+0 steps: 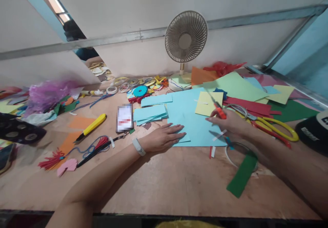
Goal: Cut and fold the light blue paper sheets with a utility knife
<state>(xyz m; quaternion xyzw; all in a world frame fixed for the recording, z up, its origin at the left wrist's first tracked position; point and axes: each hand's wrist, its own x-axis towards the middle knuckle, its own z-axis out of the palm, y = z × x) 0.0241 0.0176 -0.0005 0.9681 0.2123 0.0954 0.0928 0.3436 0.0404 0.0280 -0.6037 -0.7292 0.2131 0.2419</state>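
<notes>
My left hand (161, 137) lies flat, fingers spread, on a large light-blue paper sheet (189, 122). A small loose piece of blue paper (185, 139) shows beside its fingertips. Over the right part of the sheet, my right hand (230, 120) is closed around an orange-handled tool (220, 113) with a thin grey blade. Motion blurs the blade, so its exact kind is unclear. Behind it, a yellow paper square (208, 102) rests on the sheet. Cut blue strips (151, 114) lie stacked left of the sheet.
A small fan (186, 38) stands at the back. Yellow-handled scissors (271, 124), a tape ring (238, 158) and a green strip (242, 176) lie at the right. To the left are a phone (124, 118), a yellow cutter (91, 128) and red tassels (52, 159).
</notes>
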